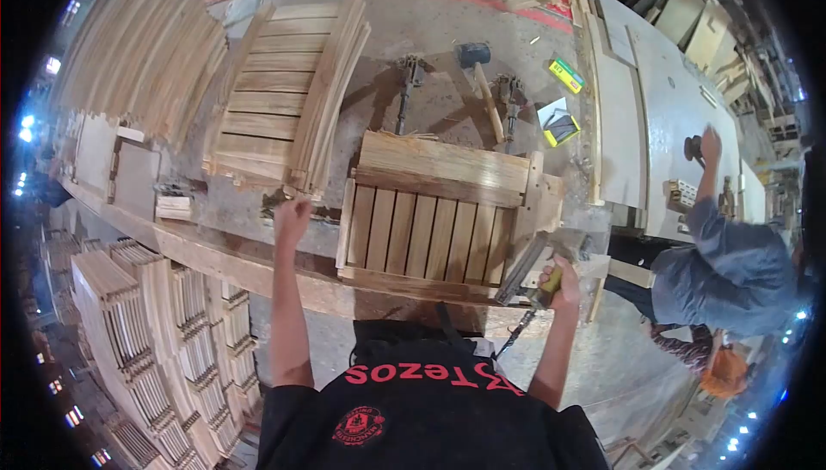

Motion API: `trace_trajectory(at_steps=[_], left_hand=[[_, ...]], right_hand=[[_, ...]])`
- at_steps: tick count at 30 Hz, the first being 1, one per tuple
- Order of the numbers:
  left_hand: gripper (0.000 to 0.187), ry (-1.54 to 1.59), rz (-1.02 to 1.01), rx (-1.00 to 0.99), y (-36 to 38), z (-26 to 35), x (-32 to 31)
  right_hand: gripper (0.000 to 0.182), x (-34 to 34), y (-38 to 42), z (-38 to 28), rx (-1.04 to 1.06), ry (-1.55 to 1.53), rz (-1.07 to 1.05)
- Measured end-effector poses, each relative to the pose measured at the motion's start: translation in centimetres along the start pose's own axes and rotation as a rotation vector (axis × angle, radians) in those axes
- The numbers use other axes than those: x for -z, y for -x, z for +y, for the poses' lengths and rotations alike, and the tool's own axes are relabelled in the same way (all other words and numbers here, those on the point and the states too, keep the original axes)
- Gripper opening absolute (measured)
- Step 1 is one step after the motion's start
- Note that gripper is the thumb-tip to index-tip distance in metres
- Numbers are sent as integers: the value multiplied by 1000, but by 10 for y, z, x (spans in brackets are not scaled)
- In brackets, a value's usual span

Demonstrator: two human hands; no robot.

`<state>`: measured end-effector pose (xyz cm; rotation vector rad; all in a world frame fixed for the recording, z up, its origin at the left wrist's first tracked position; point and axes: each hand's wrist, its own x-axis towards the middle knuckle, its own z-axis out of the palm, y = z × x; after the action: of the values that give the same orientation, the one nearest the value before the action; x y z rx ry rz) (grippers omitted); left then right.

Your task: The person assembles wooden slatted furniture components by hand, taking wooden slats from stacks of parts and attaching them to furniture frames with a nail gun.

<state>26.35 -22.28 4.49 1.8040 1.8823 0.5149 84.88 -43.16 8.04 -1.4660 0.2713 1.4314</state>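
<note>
My right hand (pixel 564 286) grips a nail gun (pixel 535 281), with its dark hose trailing down toward my body. The gun's long magazine lies over the lower right corner of a slatted wooden panel (pixel 417 233) on the bench. A wide plank (pixel 443 164) rests along the panel's far side. My left hand (pixel 293 213) is closed, left of the panel and at the near end of a stack of slatted panels (pixel 271 91). Whatever its fingers hold, if anything, is too small to make out.
A mallet (pixel 487 95) lies beyond the panel between two metal clamps (pixel 404 91). Yellow-green boxes (pixel 566 76) sit to the right. Wood strips (pixel 133 48) are piled far left, and more panels (pixel 155 315) stand below the bench edge. A co-worker (pixel 723 263) leans over a table at right.
</note>
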Motion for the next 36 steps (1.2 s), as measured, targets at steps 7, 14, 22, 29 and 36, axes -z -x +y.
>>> trace_trajectory(at_steps=[7,14,22,29,36], left_hand=[[30,69,186,260,-5,-10,-7],[29,227,229,303,-6,-23,-13],[25,259,187,401,-9,-39,-20],[27,188,153,368,-6,-2,-2],[28,197,155,290,-6,-5,-1]], right_hand=[[23,-101,13,-17,122,481,72],[15,-127,-6,-12,191,624,106],[13,-122,-9,-7,201,652,102],[11,-151,-1,-3,260,720,75],[14,-190,-5,20,245,837,-20]])
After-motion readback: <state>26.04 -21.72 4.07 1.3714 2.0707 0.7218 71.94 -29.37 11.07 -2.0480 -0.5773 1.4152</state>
